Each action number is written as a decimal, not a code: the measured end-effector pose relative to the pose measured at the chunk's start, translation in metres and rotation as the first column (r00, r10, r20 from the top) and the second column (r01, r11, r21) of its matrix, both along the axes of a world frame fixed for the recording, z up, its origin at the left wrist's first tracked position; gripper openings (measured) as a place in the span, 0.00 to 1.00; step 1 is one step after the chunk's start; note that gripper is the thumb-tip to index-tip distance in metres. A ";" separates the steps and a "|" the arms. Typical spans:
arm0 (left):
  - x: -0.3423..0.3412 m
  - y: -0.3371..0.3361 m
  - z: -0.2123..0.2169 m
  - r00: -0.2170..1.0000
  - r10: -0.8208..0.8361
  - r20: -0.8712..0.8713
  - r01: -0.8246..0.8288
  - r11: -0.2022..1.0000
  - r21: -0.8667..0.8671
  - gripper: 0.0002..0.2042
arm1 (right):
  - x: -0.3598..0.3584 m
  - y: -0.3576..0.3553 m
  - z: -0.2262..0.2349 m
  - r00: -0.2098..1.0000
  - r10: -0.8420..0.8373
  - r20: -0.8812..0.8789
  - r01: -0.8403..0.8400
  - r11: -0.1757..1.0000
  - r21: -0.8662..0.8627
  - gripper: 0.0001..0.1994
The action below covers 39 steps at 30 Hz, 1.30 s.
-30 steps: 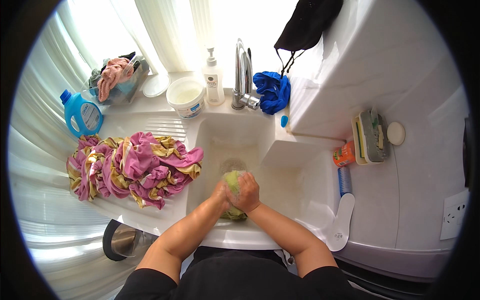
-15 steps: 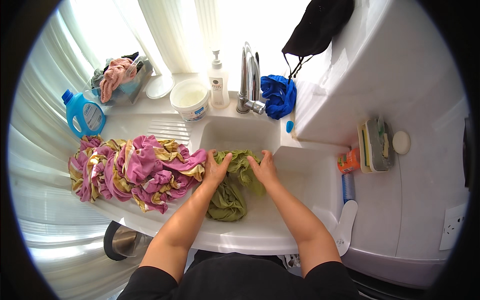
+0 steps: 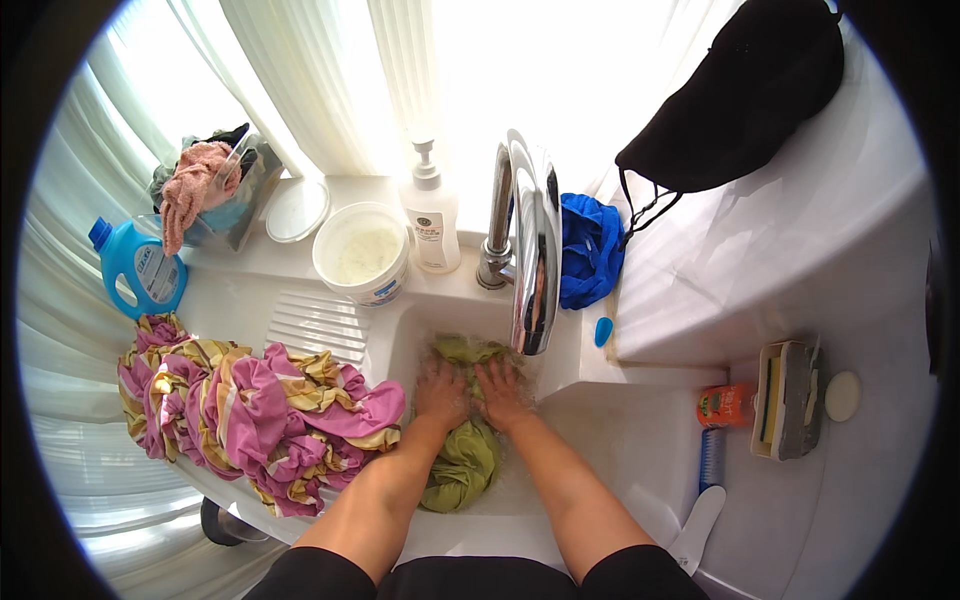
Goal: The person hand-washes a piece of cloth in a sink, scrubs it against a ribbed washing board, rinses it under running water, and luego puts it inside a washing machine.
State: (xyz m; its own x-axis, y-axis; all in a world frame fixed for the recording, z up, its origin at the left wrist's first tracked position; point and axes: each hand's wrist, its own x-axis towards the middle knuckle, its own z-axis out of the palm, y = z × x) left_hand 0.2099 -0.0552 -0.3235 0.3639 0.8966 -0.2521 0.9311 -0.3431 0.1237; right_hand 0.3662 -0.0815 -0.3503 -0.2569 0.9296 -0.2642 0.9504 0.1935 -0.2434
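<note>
A green cloth [image 3: 463, 465] lies bunched in the white sink [image 3: 570, 480], its far part in water and its near part heaped toward me. My left hand [image 3: 442, 392] presses down on its far part, fingers stretched and spread. Beside it, my right hand [image 3: 500, 390] pushes on the same cloth with its fingers apart. Water stirs around both hands and blurs their fingertips. The chrome faucet [image 3: 535, 270] stands just beyond my right hand.
Wrung pink and yellow fabric [image 3: 250, 410] covers the ribbed drainboard [image 3: 318, 325] at left. Behind stand a blue jug [image 3: 150, 275], a white tub [image 3: 362, 250] and a pump bottle [image 3: 430, 215]. Blue cloth [image 3: 588, 250] sits by the faucet; a black mask [image 3: 740, 100] hangs at right.
Both hands have moved down into the sink, pushing the green cloth into the water. Their grip on its edges has loosened into spread fingers. The view has shifted closer.
</note>
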 end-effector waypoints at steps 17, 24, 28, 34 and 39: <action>-0.010 -0.051 0.107 -0.640 0.767 0.035 0.328 0.314 -0.891 0.28 | -0.038 -0.067 0.147 0.770 0.138 -0.622 0.205 0.871 0.446 0.16; -0.003 -0.077 0.130 -0.289 0.955 0.064 0.675 0.251 -0.693 0.28 | -0.052 -0.097 0.154 0.796 0.377 -0.474 0.160 0.624 0.765 0.17; -0.007 -0.081 0.055 -0.147 0.963 0.225 0.746 0.258 -0.614 0.26 | -0.052 -0.105 0.146 0.830 0.364 -0.423 0.130 0.611 0.781 0.20; 0.004 -0.098 -0.036 -0.287 0.720 0.632 0.455 0.683 -0.571 0.21 | -0.058 -0.103 0.155 0.815 0.374 -0.442 0.147 0.604 0.784 0.14; 0.008 -0.117 0.089 -0.038 0.755 0.655 0.105 0.655 -0.749 0.24 | -0.034 -0.095 0.144 0.642 0.255 -0.723 0.177 0.869 0.463 0.11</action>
State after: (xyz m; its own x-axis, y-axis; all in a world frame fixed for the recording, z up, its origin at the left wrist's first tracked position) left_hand 0.2181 -0.1718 -0.2347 0.3312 0.8514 -0.4067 -0.1939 0.4833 0.8537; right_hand 0.3325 -0.1768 -0.2058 -0.1977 0.8544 0.4805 0.4624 0.5135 -0.7228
